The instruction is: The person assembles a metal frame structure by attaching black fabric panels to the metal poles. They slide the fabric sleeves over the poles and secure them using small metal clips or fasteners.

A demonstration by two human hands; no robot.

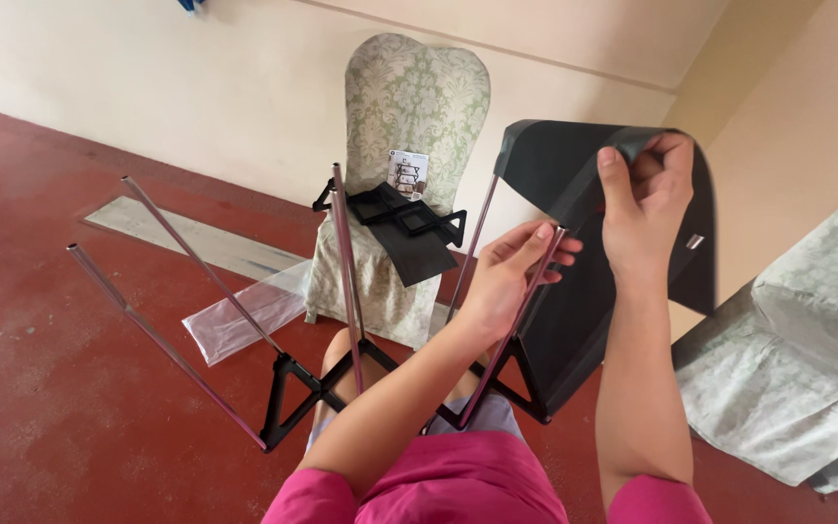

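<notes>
- The red floor takes up most of the view, with a pale wall behind it and a clear plastic wrapper lying flat near the foot of the chair.
- A chair in a green patterned cover stands against the wall; black plastic frame pieces and a small printed leaflet rest on its seat. A second covered seat shows at the right edge.
- The half-built rack sits on the person's lap: a black plastic base frame with several metal rods rising from it and splaying outward, well apart at their tops.
- A black fabric panel hangs from the right-hand rods and curls over at the top.
- The right hand has its grip clamped on the upper edge of the fabric, thumb in front, fingers folded behind.
- The left hand closes its fingers around the top of the nearest rod, just beside the fabric.
- The step in hand looks to be fitting the fabric onto that rod end.
- The next move likely calls for steadying the rod while lining the fabric's edge up with its tip; whether a sleeve or hole is there cannot be told.
</notes>
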